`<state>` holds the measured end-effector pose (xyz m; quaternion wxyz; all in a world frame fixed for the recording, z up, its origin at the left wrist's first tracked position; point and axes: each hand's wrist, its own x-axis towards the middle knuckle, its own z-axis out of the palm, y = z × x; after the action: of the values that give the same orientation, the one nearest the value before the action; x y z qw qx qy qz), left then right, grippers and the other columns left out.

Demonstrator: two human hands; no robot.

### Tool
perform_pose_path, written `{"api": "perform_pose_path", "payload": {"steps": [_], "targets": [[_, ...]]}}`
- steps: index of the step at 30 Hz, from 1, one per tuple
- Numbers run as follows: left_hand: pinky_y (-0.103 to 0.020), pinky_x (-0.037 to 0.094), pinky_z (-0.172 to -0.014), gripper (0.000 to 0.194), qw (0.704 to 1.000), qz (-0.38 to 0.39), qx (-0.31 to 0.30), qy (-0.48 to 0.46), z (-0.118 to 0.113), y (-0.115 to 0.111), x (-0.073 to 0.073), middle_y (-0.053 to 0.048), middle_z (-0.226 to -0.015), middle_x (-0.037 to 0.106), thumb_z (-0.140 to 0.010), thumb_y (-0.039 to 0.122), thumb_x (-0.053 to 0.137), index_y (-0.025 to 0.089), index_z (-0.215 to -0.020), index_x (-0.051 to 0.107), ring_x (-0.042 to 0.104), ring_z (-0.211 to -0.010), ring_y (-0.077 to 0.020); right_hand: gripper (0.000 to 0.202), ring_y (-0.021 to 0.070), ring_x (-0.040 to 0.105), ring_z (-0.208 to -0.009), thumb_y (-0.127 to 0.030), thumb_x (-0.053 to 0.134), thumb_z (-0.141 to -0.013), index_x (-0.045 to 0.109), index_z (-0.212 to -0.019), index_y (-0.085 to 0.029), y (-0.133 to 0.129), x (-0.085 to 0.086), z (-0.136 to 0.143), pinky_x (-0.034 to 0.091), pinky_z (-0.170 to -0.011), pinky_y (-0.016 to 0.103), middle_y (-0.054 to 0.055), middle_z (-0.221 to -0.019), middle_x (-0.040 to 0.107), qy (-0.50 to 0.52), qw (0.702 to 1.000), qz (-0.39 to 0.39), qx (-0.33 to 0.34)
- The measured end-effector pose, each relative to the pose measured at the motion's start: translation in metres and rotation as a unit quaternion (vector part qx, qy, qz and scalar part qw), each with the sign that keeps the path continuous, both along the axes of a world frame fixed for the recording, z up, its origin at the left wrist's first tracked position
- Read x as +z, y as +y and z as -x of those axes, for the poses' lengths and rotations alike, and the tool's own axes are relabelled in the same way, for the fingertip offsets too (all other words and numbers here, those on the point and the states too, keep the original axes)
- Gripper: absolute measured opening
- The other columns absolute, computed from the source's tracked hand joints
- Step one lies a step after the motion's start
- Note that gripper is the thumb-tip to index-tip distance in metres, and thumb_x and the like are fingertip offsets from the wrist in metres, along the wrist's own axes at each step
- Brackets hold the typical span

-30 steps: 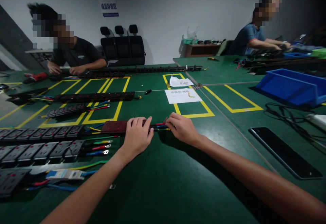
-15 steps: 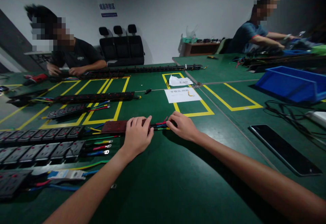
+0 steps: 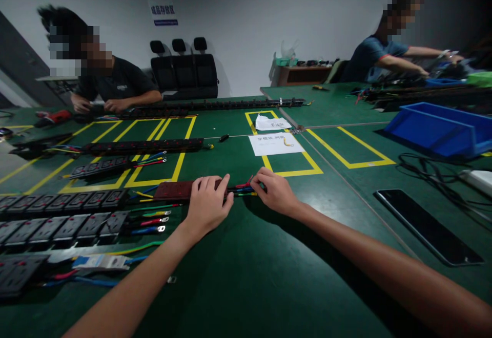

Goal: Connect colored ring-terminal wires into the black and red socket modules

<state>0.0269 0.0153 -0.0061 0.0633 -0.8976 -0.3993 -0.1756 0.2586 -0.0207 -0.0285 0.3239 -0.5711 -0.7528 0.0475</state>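
Note:
My left hand (image 3: 209, 199) lies over the right end of a dark red socket strip (image 3: 172, 190), its fingers closed round the strip's edges. Coloured wires (image 3: 241, 189) in red, blue and green-yellow come out of that end. At their tips, my right hand (image 3: 274, 189) is closed in a pinch on the wires. Its fingers partly hide the wire ends. To the left of the red strip, a row of black socket modules (image 3: 77, 201) lies with short wires between the two. Nearer to me is another black socket strip (image 3: 65, 230) whose wires end in ring terminals (image 3: 161, 229).
A phone (image 3: 426, 225) and black cables (image 3: 434, 174) lie at the right, below a blue bin (image 3: 434, 130). Papers (image 3: 274, 144) rest on yellow-taped areas. Two co-workers sit across, one far left (image 3: 119, 87), one far right (image 3: 376, 56). A red power drill (image 3: 54, 118) lies at the left.
Both my hands stay almost where they were on the strip and wires. The co-worker at the far right has shifted their arms slightly.

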Motion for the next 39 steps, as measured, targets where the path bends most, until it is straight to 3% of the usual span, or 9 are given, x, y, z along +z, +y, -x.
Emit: {"api": "perform_pose_path", "payload": {"steps": [6, 13, 23, 33, 39], "targets": [[-0.052, 0.04, -0.102, 0.05, 1.0, -0.008, 0.0, -0.001, 0.0009, 0.0003, -0.0014, -0.016, -0.125, 0.066, -0.101, 0.039, 0.046, 0.016, -0.143, 0.058, 0.057, -0.117, -0.0328, 0.03, 0.0183, 0.06, -0.086, -0.034, 0.045, -0.106, 0.07, -0.096, -0.02, -0.0022, 0.0005, -0.0023, 0.041, -0.068, 0.03, 0.008, -0.099, 0.065, -0.064, 0.998, -0.02, -0.006], [-0.053, 0.041, -0.102, 0.051, 1.0, -0.006, 0.0, 0.007, 0.0019, 0.0001, -0.0004, -0.016, -0.126, 0.065, -0.102, 0.04, 0.046, 0.014, -0.144, 0.058, 0.056, -0.118, -0.0329, 0.015, 0.0189, 0.061, -0.088, -0.032, 0.059, -0.098, 0.065, -0.108, -0.022, -0.0008, 0.0005, -0.005, 0.042, -0.067, 0.029, 0.006, -0.103, 0.065, -0.058, 0.998, -0.002, -0.014], [-0.054, 0.042, -0.102, 0.051, 1.0, -0.005, -0.002, -0.002, 0.0016, 0.0002, -0.0007, -0.016, -0.125, 0.066, -0.101, 0.041, 0.045, 0.016, -0.143, 0.058, 0.057, -0.117, -0.0334, 0.014, 0.0194, 0.063, -0.092, -0.033, 0.056, -0.102, 0.066, -0.103, -0.023, -0.0006, -0.0025, -0.0056, 0.044, -0.07, 0.029, 0.006, -0.103, 0.065, -0.031, 0.999, 0.006, -0.012], [-0.053, 0.041, -0.101, 0.049, 1.0, -0.012, -0.001, 0.014, 0.0009, -0.0009, -0.0004, -0.016, -0.125, 0.065, -0.103, 0.04, 0.044, 0.014, -0.142, 0.058, 0.056, -0.116, -0.0328, 0.025, 0.0193, 0.061, -0.091, -0.033, 0.051, -0.106, 0.071, -0.093, -0.023, -0.0026, 0.0022, -0.0009, 0.04, -0.067, 0.029, 0.005, -0.094, 0.069, -0.084, 0.996, -0.013, -0.032], [-0.052, 0.041, -0.101, 0.049, 1.0, -0.005, 0.001, 0.016, 0.0011, -0.0011, 0.0007, -0.016, -0.126, 0.065, -0.102, 0.04, 0.045, 0.015, -0.142, 0.058, 0.056, -0.117, -0.0327, 0.016, 0.0201, 0.062, -0.093, -0.034, 0.058, -0.101, 0.069, -0.098, -0.023, -0.0003, 0.0016, -0.0051, 0.042, -0.07, 0.029, 0.005, -0.098, 0.068, -0.035, 0.999, 0.006, -0.03]]}}
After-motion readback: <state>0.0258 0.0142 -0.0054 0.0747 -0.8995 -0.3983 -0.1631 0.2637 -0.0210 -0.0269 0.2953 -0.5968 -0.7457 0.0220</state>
